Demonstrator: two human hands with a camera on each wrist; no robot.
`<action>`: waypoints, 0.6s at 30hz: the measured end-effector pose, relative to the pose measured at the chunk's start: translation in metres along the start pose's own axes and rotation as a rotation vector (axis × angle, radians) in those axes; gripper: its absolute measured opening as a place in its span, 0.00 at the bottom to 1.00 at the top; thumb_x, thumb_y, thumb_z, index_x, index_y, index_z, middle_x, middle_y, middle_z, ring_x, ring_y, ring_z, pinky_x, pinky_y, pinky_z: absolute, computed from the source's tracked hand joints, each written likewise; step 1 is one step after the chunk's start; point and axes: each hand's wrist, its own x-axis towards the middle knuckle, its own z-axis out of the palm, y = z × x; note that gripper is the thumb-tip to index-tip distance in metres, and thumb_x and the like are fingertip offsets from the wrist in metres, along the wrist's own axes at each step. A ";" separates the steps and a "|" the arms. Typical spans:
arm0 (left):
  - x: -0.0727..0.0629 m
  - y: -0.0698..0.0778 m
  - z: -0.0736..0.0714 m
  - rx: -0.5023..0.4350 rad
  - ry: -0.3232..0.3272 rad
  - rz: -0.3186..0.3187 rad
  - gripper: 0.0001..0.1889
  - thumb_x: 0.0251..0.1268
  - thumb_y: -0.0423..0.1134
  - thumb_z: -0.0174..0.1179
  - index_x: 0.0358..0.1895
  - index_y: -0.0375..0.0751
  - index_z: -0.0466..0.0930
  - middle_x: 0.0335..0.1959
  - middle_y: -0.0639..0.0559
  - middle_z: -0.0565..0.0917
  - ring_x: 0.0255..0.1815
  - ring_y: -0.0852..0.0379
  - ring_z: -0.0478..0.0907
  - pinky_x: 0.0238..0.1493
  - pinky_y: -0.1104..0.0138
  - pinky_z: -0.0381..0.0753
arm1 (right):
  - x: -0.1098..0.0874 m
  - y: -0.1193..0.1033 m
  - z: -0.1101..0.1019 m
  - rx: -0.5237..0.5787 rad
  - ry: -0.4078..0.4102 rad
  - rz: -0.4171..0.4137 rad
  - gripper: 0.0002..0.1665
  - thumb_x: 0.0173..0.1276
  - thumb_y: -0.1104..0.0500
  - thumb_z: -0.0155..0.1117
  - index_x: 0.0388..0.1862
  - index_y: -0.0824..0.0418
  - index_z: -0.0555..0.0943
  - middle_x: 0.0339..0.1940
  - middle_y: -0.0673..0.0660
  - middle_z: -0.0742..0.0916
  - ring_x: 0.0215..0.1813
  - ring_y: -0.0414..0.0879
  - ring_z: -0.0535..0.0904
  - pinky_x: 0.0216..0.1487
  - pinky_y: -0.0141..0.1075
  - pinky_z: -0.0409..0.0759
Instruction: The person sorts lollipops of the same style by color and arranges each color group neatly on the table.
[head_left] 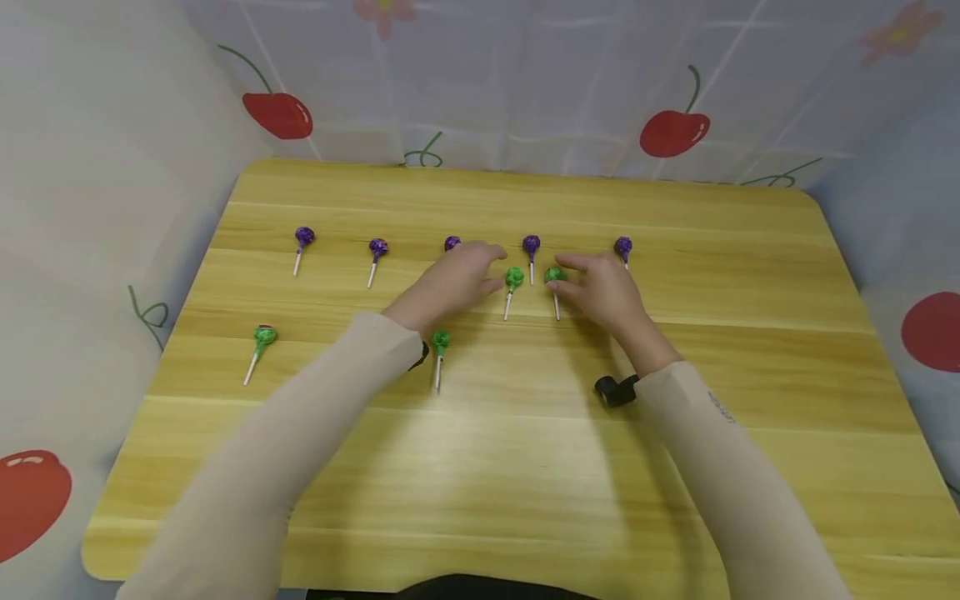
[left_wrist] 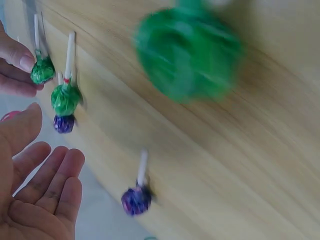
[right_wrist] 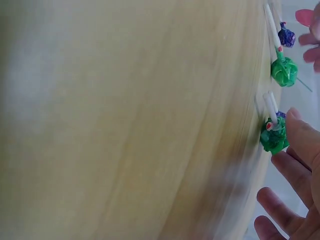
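In the head view my right hand (head_left: 606, 292) pinches the wrapped head of a green lollipop (head_left: 553, 274) between thumb and index finger. Its white stick points toward me. The right wrist view shows the thumb and index finger at the wrapper of that green lollipop (right_wrist: 274, 137), the other fingers spread. My left hand (head_left: 459, 279) hovers with loosely bent fingers and holds nothing. Just right of its thumb lies another green lollipop (head_left: 513, 278). A third green lollipop (head_left: 441, 340) rests beside the left wrist. The left hand partly covers a purple lollipop (head_left: 452, 242).
More purple lollipops lie in a row farther back: one at far left (head_left: 303, 237), one beside it (head_left: 378, 247), one between the hands (head_left: 531, 244), one behind the right hand (head_left: 623, 247). A green lollipop (head_left: 264, 335) lies left on the wooden table (head_left: 495, 500). Curtains surround the table.
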 end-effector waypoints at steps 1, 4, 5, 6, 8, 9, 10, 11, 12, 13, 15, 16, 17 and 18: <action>0.005 0.002 0.002 -0.010 -0.001 -0.003 0.27 0.74 0.42 0.58 0.71 0.36 0.68 0.70 0.42 0.73 0.72 0.46 0.69 0.74 0.57 0.68 | 0.002 0.001 0.000 -0.003 0.001 -0.011 0.29 0.66 0.48 0.71 0.63 0.59 0.81 0.61 0.59 0.85 0.66 0.59 0.77 0.68 0.53 0.73; 0.016 0.005 0.007 -0.025 0.008 -0.006 0.27 0.73 0.41 0.59 0.70 0.35 0.68 0.69 0.41 0.74 0.71 0.45 0.69 0.74 0.57 0.68 | 0.005 0.002 0.002 -0.013 0.010 -0.028 0.28 0.65 0.49 0.72 0.61 0.59 0.82 0.59 0.59 0.86 0.63 0.58 0.80 0.66 0.52 0.76; 0.019 0.007 0.009 -0.025 0.008 -0.013 0.27 0.72 0.41 0.59 0.70 0.35 0.68 0.69 0.41 0.74 0.71 0.45 0.69 0.74 0.57 0.68 | 0.006 0.003 0.002 -0.018 0.013 -0.034 0.27 0.64 0.49 0.72 0.60 0.59 0.82 0.58 0.59 0.86 0.63 0.58 0.80 0.65 0.52 0.76; 0.022 0.007 0.010 -0.022 0.009 -0.019 0.27 0.72 0.42 0.59 0.70 0.36 0.68 0.69 0.42 0.74 0.71 0.45 0.69 0.73 0.57 0.68 | 0.007 0.003 0.002 -0.020 0.013 -0.039 0.27 0.64 0.50 0.72 0.60 0.59 0.83 0.58 0.59 0.86 0.62 0.58 0.81 0.65 0.52 0.77; 0.026 0.009 0.012 -0.014 0.010 -0.027 0.26 0.72 0.41 0.60 0.69 0.36 0.70 0.68 0.42 0.75 0.70 0.45 0.71 0.72 0.57 0.70 | 0.008 0.003 0.002 -0.026 0.013 -0.046 0.26 0.64 0.50 0.73 0.58 0.59 0.84 0.56 0.59 0.87 0.61 0.58 0.81 0.63 0.52 0.78; 0.027 0.010 0.013 -0.009 0.009 -0.030 0.24 0.72 0.42 0.59 0.68 0.37 0.72 0.66 0.43 0.76 0.69 0.46 0.72 0.71 0.56 0.71 | 0.008 0.003 0.003 -0.025 0.012 -0.045 0.25 0.64 0.50 0.73 0.58 0.59 0.84 0.56 0.59 0.87 0.60 0.58 0.82 0.63 0.52 0.78; 0.028 0.011 0.014 -0.002 0.006 -0.035 0.23 0.72 0.42 0.59 0.66 0.37 0.73 0.65 0.43 0.78 0.68 0.46 0.73 0.69 0.57 0.73 | 0.008 0.003 0.003 -0.026 0.009 -0.043 0.24 0.64 0.51 0.73 0.57 0.58 0.84 0.55 0.59 0.88 0.60 0.58 0.82 0.63 0.52 0.78; 0.029 0.012 0.015 0.006 0.001 -0.036 0.22 0.72 0.42 0.60 0.65 0.38 0.74 0.64 0.44 0.78 0.67 0.46 0.74 0.68 0.57 0.74 | 0.008 0.003 0.003 -0.028 0.006 -0.040 0.24 0.64 0.50 0.72 0.57 0.58 0.85 0.55 0.59 0.88 0.60 0.58 0.82 0.63 0.52 0.78; 0.030 0.012 0.016 0.014 0.002 -0.033 0.21 0.72 0.42 0.60 0.64 0.38 0.76 0.63 0.45 0.79 0.65 0.47 0.75 0.67 0.57 0.75 | 0.008 0.003 0.003 -0.030 0.002 -0.033 0.24 0.64 0.50 0.72 0.57 0.58 0.85 0.55 0.59 0.88 0.60 0.58 0.82 0.63 0.52 0.78; 0.031 0.013 0.016 0.021 0.003 -0.032 0.20 0.72 0.42 0.60 0.62 0.38 0.77 0.62 0.45 0.80 0.64 0.47 0.76 0.65 0.57 0.76 | 0.009 0.002 0.003 -0.031 -0.001 -0.026 0.24 0.64 0.50 0.72 0.57 0.57 0.85 0.55 0.58 0.88 0.60 0.58 0.82 0.63 0.52 0.78; 0.032 0.013 0.018 0.029 0.005 -0.032 0.16 0.71 0.41 0.61 0.58 0.39 0.80 0.59 0.47 0.82 0.61 0.49 0.78 0.62 0.58 0.78 | 0.009 0.001 0.004 -0.037 -0.010 -0.012 0.24 0.65 0.49 0.72 0.57 0.56 0.85 0.56 0.58 0.87 0.61 0.57 0.81 0.63 0.52 0.78; 0.033 0.013 0.019 0.034 0.007 -0.031 0.15 0.71 0.41 0.61 0.56 0.39 0.80 0.57 0.47 0.83 0.59 0.49 0.79 0.61 0.59 0.79 | 0.009 0.001 0.004 -0.041 -0.013 -0.009 0.24 0.65 0.49 0.72 0.58 0.56 0.84 0.56 0.58 0.87 0.61 0.57 0.81 0.63 0.52 0.78; 0.034 0.012 0.020 0.030 0.007 -0.030 0.13 0.71 0.40 0.61 0.53 0.39 0.81 0.54 0.48 0.84 0.56 0.50 0.80 0.58 0.60 0.80 | 0.009 0.001 0.004 -0.044 -0.015 -0.007 0.24 0.65 0.49 0.71 0.58 0.56 0.84 0.57 0.58 0.87 0.61 0.57 0.81 0.63 0.53 0.77; 0.035 0.012 0.021 0.028 0.009 -0.032 0.11 0.71 0.40 0.61 0.50 0.40 0.82 0.51 0.48 0.84 0.52 0.51 0.81 0.55 0.61 0.81 | 0.010 0.000 0.004 -0.045 -0.017 -0.005 0.24 0.65 0.49 0.71 0.58 0.56 0.84 0.57 0.58 0.87 0.61 0.57 0.81 0.63 0.53 0.77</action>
